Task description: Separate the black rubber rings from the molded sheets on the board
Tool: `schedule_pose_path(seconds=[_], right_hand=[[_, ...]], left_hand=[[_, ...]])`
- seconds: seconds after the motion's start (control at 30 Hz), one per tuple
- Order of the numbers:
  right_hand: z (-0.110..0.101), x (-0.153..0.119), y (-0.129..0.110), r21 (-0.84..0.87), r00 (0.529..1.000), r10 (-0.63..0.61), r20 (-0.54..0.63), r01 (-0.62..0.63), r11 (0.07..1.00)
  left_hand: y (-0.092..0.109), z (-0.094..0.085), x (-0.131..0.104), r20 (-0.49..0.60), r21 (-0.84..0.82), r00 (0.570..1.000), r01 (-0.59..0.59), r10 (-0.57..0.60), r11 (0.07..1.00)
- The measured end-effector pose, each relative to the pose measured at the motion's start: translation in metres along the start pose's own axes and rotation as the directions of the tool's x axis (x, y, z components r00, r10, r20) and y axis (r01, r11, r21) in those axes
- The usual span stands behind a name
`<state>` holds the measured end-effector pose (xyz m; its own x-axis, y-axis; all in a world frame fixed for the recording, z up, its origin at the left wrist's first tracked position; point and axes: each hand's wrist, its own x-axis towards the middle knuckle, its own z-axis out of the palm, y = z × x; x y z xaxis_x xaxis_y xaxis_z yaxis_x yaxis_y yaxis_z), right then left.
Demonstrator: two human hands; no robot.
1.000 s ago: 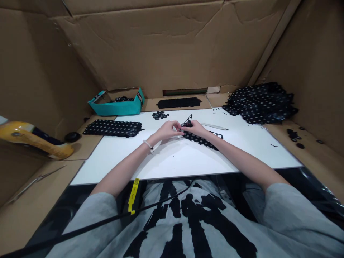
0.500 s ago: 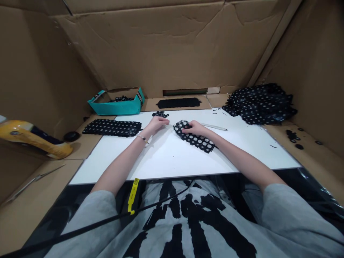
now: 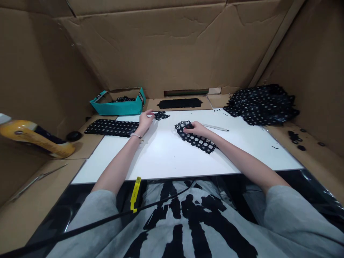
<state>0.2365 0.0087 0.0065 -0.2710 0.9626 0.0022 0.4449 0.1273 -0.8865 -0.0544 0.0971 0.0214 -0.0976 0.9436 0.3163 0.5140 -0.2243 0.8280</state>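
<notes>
My right hand (image 3: pixel 197 129) is closed on a black perforated strip (image 3: pixel 200 142), full of round holes, which slants across the white board (image 3: pixel 150 157). The strip's far end curls up a little beside my fingertips. My left hand (image 3: pixel 146 120) has its thumb and forefinger slightly apart, with nothing visible between them. Its fingertips are beside a small pile of black rings (image 3: pixel 161 115) on the board. Under and left of that wrist lies another flat perforated strip (image 3: pixel 114 128), partly covered by the hand.
A teal box (image 3: pixel 118 107) holding black pieces stands back left. Behind the board lies a solid black strip (image 3: pixel 179 103). A white pen (image 3: pixel 216 127) lies right of my right hand. Heaped perforated sheets (image 3: pixel 262 105) are back right. Tweezers (image 3: pixel 40 177) and a yellow bottle (image 3: pixel 37 138) lie left.
My left hand has moved left and slightly away from me, from near the strip's end to the ring pile, and its fingers have parted. My right hand keeps hold of the strip.
</notes>
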Motion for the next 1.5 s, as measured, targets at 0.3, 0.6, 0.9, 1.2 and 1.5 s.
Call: schedule_pose_path(seconds=[0.3, 0.6, 0.9, 1.2, 1.5], right_hand=[[0.006, 0.002, 0.001, -0.010, 0.992, -0.044, -0.122, 0.043, 0.999], [-0.003, 0.003, 0.000, 0.044, 0.993, -0.116, 0.002, 0.116, 0.992], [-0.005, 0.006, 0.007, -0.037, 0.999, -0.027, 0.022, 0.028, 0.999], [-0.004, 0.004, 0.007, -0.015, 1.000, 0.000, 0.026, 0.000, 1.000], [-0.002, 0.001, 0.004, 0.021, 1.000, 0.008, 0.007, -0.008, 1.000]], left_hand=[[0.064, 0.034, -0.065, 0.446, 0.117, 0.798, -0.502, 0.406, 0.857], [0.050, 0.053, -0.071, 0.525, -0.120, 0.844, -0.049, 0.105, 0.992], [0.018, 0.034, -0.030, 0.198, -0.153, 0.971, 0.167, -0.135, 0.974], [-0.024, 0.006, 0.011, -0.084, -0.107, 0.978, 0.181, -0.190, 0.978], [0.015, 0.011, -0.012, 0.137, -0.029, 0.980, -0.144, 0.147, 0.989]])
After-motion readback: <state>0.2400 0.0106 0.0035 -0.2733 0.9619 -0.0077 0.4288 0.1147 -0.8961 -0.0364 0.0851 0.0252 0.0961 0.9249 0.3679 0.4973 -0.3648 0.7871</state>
